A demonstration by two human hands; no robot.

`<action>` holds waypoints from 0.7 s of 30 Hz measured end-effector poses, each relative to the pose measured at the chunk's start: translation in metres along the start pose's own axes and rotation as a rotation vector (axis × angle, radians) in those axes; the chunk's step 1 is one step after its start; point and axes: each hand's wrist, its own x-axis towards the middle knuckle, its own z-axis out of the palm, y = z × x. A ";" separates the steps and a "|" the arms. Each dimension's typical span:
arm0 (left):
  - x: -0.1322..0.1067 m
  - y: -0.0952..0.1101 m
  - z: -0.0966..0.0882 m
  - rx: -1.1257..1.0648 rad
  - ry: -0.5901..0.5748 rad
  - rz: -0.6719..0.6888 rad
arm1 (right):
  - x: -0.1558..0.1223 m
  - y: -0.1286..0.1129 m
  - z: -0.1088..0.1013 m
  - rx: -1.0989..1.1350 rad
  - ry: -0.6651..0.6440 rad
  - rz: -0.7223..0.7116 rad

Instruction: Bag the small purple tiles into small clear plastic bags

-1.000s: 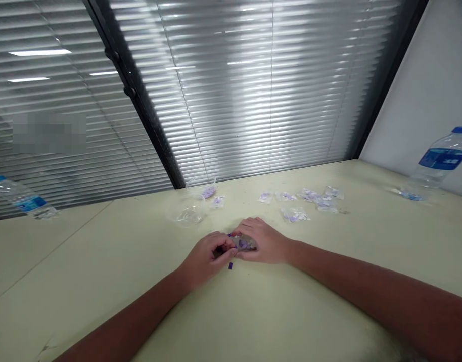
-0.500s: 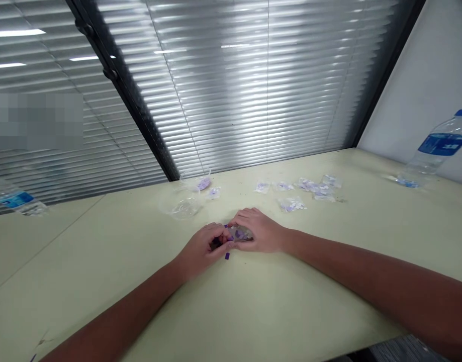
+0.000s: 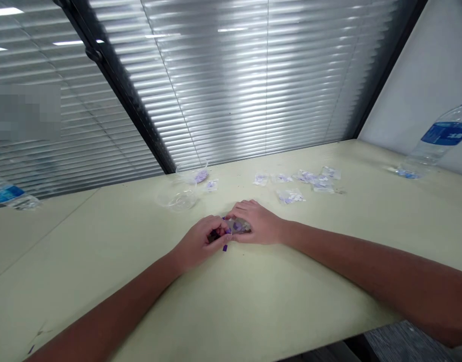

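Between my two hands, low over the table, is a small see-through object with purple and pale patches [image 3: 239, 225]; its exact kind is not clear. My left hand [image 3: 198, 241] is closed on its left end, fingers curled and thumb pressed in, covering a dark part of it. From the other side my right hand [image 3: 259, 221] grips it, fingers over the top and thumb along the near edge. A small dark purple strip [image 3: 225, 248] shows just below the left thumb; whether it is joined to the object I cannot tell.
Several small clear packets with purple-white pieces [image 3: 291, 195] lie behind my hands. Clear plastic bags [image 3: 180, 199] sit at the back left, one with purple pieces. A water bottle [image 3: 440, 136] stands at the right, another [image 3: 12, 193] at the left. Window blinds border the table.
The view has tilted slightly, so everything sits a little higher. Both hands keep their grip on the small object, with only slight finger movement.
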 end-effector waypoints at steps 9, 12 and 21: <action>0.001 0.000 0.000 -0.011 -0.021 -0.001 | -0.001 0.002 0.001 -0.015 0.014 -0.002; 0.001 -0.002 0.001 -0.018 -0.022 -0.001 | -0.002 0.002 0.001 -0.016 0.011 -0.006; 0.001 0.001 0.001 -0.035 -0.021 -0.001 | -0.003 0.003 0.000 -0.008 0.009 0.002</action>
